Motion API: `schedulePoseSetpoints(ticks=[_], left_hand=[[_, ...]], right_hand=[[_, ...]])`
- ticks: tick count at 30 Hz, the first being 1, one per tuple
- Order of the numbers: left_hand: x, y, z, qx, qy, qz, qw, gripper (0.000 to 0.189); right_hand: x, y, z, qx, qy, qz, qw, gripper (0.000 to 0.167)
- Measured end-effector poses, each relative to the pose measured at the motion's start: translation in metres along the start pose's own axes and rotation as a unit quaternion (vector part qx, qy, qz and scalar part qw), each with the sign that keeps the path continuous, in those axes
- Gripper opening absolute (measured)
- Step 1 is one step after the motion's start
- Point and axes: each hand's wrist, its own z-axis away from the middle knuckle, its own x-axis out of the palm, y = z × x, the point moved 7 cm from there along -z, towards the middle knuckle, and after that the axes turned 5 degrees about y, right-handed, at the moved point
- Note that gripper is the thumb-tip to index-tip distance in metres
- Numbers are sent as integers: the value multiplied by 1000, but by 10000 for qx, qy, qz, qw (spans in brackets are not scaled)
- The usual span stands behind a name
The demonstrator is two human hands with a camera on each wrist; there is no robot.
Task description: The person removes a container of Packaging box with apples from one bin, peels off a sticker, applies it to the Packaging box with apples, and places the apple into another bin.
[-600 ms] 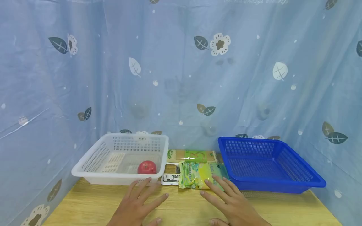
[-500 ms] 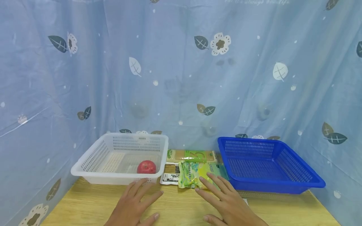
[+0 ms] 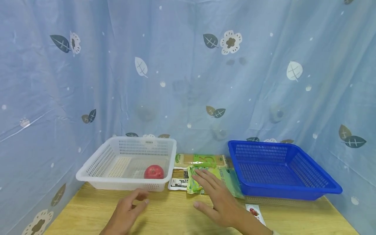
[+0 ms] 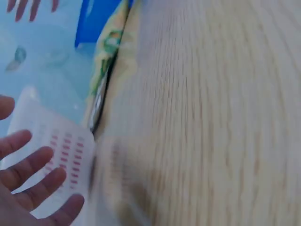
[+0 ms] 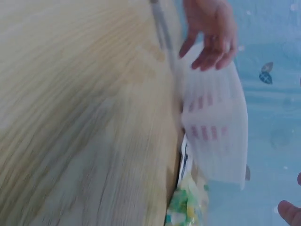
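Note:
My left hand [image 3: 127, 211] hovers over the wooden table in front of the white basket [image 3: 123, 186], fingers loosely bent and holding nothing. In the left wrist view its fingers spread before the basket's slotted wall. My right hand [image 3: 218, 202], fingers straight and thumb apart, is also without anything in its grasp. In the head view it overlaps a yellow-green plastic bag [image 3: 230, 182]. A round red tomato-like thing [image 3: 154, 171] sits in the white basket's front right corner. Beside that basket lie a brown-and-white packet [image 3: 178, 179] and, behind, a tan package with a green band [image 3: 202, 160].
A blue slotted basket [image 3: 290, 193] stands at the right. A small white card with a red picture [image 3: 255, 212] lies on the table [image 3: 173, 215] by my right forearm. Blue patterned curtain [image 3: 188, 71] encloses the back and sides.
My left hand has drawn down and left, its spread fingers now bent. My right hand has shifted left and turned, farther over the yellow-green bag. The small card has come into view.

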Motion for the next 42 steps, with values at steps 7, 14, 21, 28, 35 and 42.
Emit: schedulePoseSetpoints(ticks=[7,14,21,28,35,42], left_hand=[[-14,-31,-10,-1256,854,1957,9688,32],[-24,-51,-16,-2064,1275,4228,8732,26],[-34,-54,-22,-2184,2183,5749,7577,24],[-48,-60,-29,-2120,3452,6154,6761,31],[-51,-64,-32,-1702,4175,6119,6498,26],[-53,-70,-29,-1499,4810,5888,6320,19]], right_hand=[[30,11,-21,867,-305,-1036,9904,67],[59,18,-54,1914,-514,-2714,9419,58],[82,25,-87,2799,-262,-3794,8815,56],[98,33,-108,3587,147,-4998,7882,56],[102,34,-126,3970,331,-5257,7516,52],[109,31,-130,4254,495,-4845,7628,56]])
